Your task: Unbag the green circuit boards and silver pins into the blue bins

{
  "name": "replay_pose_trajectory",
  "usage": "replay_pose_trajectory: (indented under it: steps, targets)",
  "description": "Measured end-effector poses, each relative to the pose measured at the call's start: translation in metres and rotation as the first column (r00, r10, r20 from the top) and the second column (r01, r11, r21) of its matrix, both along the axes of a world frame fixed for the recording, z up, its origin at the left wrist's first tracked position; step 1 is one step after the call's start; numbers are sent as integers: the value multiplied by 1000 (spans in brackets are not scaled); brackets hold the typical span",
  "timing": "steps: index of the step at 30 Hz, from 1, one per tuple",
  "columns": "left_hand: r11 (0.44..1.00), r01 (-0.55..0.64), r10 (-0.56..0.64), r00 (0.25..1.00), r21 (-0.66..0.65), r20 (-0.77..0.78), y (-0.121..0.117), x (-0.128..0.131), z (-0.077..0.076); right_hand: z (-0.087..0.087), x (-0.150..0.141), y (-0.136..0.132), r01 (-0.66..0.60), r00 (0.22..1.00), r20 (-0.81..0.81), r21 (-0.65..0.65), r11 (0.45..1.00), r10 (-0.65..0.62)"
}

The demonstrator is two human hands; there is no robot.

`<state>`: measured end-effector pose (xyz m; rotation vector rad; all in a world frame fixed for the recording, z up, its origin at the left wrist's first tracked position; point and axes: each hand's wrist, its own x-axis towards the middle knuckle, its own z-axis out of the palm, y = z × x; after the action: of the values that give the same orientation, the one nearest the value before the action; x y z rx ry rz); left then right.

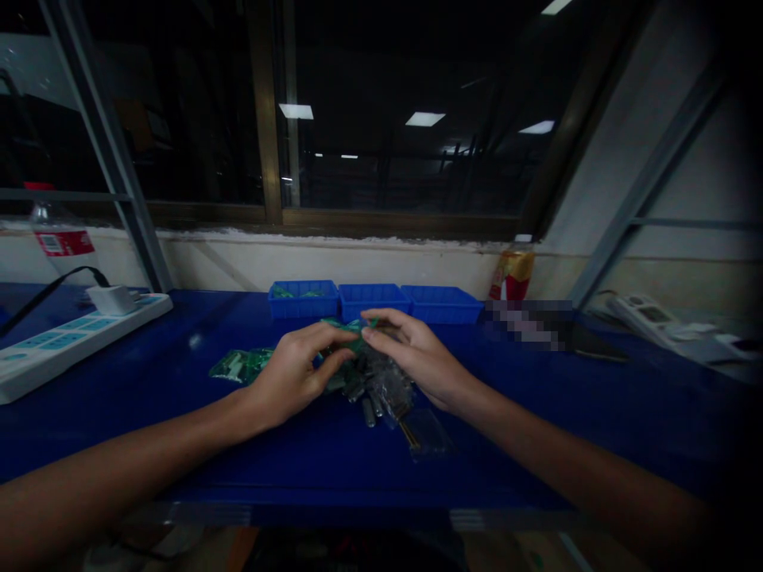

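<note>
Hands close together over the middle of the blue table [179, 445], fingertips nearly meeting. On the left hand [292, 367], thumb and index finger extended and part-way apart, a clear gap between them, tips at the near edge of a crinkled green bag [353, 326]. On the right hand [424, 353], index finger and thumb half curled toward each other, tips at the same bag, slightly apart. Impossible to tell, for either hand, whether pinching it firmly or merely touching; other fingers mostly hidden. Green bag right between the two hands, above a heap of small dark grey cylinders [369, 412] and clear plastic [396, 388]. Nearer the table's front edge, just beside the heap, a clear packet [431, 437] with thin gold-coloured rods. Left of the left hand, another green packet [235, 365]. Beyond, three blue trays [305, 308] side by side.
</note>
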<state>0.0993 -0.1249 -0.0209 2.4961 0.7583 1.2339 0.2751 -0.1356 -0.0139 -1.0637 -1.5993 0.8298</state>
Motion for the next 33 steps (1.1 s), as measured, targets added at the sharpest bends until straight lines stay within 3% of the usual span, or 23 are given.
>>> replay_pose_trajectory:
  steps: [5,9,11,14,16,18,20,22,25,29,33]
  targets:
    - [990,39,-29,996,132,-80,0,-1,-3,2,-3,-3,-108,969,-236,-162,981,68]
    - [984,95,-73,987,152,-142,-1,-1,-6,0,-4,-5,-31,946,-320,-260,965,-56]
    - [991,99,-85,985,90,-149,0,1,-5,-1,-2,-4,26,947,-309,-216,976,-93]
    - [978,65,-81,994,-199,-75,2,3,-1,-3,1,-2,137,979,-159,67,988,-125]
    - [871,88,-61,995,-483,73,5,4,3,-3,3,-4,149,986,18,326,934,-163]
    - [680,214,-31,964,-701,264,8,3,5,-2,2,-9,72,967,171,525,848,-188]
    - [518,345,-6,917,-783,400,10,3,5,0,1,-15,-47,945,278,638,768,-173]
    - [453,407,-1,890,-794,456,13,4,4,0,0,-17,-156,923,357,688,709,-143]
    - [455,436,0,872,-776,490,18,4,0,-1,0,-13,-205,877,442,701,683,-189]
    - [469,457,51,840,-755,540,23,4,-3,-4,2,-5,-151,818,499,665,731,-286]
    - [518,407,102,844,-752,527,28,1,0,-7,3,-1,-75,782,522,621,781,-340]
